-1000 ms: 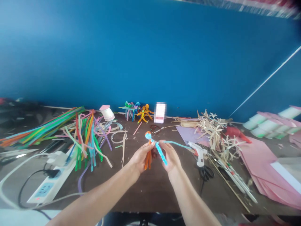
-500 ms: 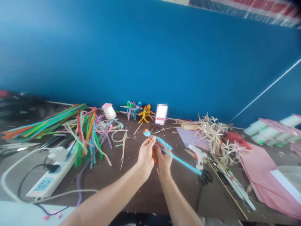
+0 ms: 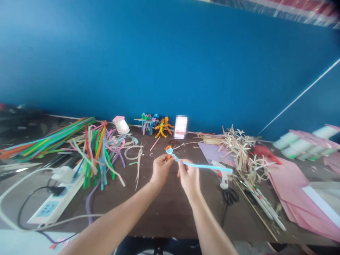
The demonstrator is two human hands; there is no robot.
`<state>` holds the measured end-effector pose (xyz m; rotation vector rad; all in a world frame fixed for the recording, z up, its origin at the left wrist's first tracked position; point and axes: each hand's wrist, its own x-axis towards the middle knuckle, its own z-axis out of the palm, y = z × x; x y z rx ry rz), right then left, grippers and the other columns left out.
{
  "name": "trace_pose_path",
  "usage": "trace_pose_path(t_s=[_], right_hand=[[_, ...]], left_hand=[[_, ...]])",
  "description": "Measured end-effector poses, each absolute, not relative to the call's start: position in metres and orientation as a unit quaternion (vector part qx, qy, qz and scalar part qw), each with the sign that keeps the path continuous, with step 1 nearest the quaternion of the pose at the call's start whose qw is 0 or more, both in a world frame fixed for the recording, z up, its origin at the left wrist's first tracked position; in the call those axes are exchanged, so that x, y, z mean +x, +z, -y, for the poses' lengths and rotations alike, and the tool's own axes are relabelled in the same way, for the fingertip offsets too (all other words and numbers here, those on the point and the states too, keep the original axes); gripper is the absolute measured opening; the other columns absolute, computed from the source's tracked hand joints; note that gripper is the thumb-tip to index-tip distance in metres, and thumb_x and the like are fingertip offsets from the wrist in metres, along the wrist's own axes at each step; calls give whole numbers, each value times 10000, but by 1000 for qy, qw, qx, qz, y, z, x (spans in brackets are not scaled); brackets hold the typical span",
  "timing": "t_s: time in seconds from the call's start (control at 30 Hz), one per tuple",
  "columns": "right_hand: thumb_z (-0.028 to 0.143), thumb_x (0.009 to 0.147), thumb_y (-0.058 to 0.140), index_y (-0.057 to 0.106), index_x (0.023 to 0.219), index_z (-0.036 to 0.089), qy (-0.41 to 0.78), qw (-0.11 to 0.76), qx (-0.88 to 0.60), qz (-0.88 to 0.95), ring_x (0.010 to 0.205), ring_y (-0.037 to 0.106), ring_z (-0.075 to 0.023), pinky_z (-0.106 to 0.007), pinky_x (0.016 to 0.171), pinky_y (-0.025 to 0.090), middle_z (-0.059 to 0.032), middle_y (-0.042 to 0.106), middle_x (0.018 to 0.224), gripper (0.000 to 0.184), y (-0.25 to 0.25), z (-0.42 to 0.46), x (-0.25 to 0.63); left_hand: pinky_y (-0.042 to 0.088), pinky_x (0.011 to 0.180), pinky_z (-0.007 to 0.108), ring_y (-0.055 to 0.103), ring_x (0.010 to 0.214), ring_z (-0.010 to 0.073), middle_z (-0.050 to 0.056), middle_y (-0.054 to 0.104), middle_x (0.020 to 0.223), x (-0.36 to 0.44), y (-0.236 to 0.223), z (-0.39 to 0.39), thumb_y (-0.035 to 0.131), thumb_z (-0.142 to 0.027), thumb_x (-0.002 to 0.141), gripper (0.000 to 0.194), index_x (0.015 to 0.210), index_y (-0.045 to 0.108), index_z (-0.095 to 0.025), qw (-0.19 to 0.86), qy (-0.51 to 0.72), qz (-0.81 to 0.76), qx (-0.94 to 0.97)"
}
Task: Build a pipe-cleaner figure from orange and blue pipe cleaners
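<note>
Left grip (image 3: pixel 161 170): 1, fingers closed on an orange-and-blue figure (image 3: pixel 169 150) of fuzzy stems, its rounded head standing clear above the fingertips, held over the middle of the dark surface (image 3: pixel 170 216). Right grip (image 3: pixel 189 174): 1, thumb and finger pinched on a light blue stem (image 3: pixel 207 166), just beside the left; the stem's free end extends rightward, passing in front of 1 white glue gun (image 3: pixel 224 180). Near the gun: black-handled scissors (image 3: pixel 231 196), 1 pair. Beyond the grips, at the back: a cluster of finished-looking figures, orange-yellow (image 3: pixel 162 128) and blue-green-purple (image 3: pixel 149 124), beside 1 blurred white card (image 3: pixel 181 127). Left: 1 white cup (image 3: pixel 122 126) with pink top; loose multicoloured stems (image 3: pixel 99 152); 1 white power strip (image 3: pixel 50 211). Right: pale star-shaped pieces (image 3: pixel 239 141); pink sheets (image 3: pixel 294 198), overlapping; white cylinders (image 3: pixel 294 143) with pink parts, stacked. Rear: blue wall (image 3: pixel 159 63).
</note>
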<state>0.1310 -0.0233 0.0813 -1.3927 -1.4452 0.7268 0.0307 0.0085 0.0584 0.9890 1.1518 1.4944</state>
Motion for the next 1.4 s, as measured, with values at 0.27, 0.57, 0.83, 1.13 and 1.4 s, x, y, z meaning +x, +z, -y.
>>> trace_pose_path(t_s=[0.27, 0.57, 0.83, 1.13, 1.4], right_hand=[[330, 633, 649, 624, 660, 157, 454, 497, -529, 517, 475, 482, -104, -216, 476, 361, 27, 556, 525, 177, 97, 2, 158], [263, 568, 710, 535, 523, 167, 684, 571, -384, 242, 464, 498, -102, -218, 429, 375, 24, 553, 506, 204, 72, 7, 135], [292, 656, 644, 577, 683, 150, 717, 528, -405, 208, 364, 493, -80, -179, 343, 383, 26, 578, 498, 159, 71, 11, 135], [338, 652, 636, 520, 681, 159, 711, 471, -422, 308, 272, 432, -62, -156, 277, 313, 41, 554, 449, 215, 84, 17, 151], [406, 690, 595, 491, 736, 164, 618, 436, -477, 447, 280, 443, -68, -147, 282, 306, 51, 556, 437, 268, 99, 21, 149]], left_hand=[[344, 551, 182, 453, 504, 61, -33, 538, 523, 13, 66, -8, 730, -257, 560, 179, 596, 623, -119, 686, 470, -372, 414], [448, 558, 201, 559, 580, 98, 2, 599, 645, 24, 55, 1, 717, -235, 613, 176, 708, 603, -141, 797, 494, -262, 229], [401, 422, 191, 484, 424, 72, -29, 516, 544, 31, 55, 5, 674, -284, 658, 194, 717, 565, -135, 776, 498, -269, 277], [375, 848, 340, 553, 911, 242, 90, 625, 913, -16, 84, 8, 749, -357, 514, 456, 895, 636, -135, 768, 379, -171, 488], [419, 623, 244, 563, 640, 130, 39, 634, 687, -9, 85, 6, 634, -402, 674, 255, 705, 611, -150, 810, 330, -320, 364]])
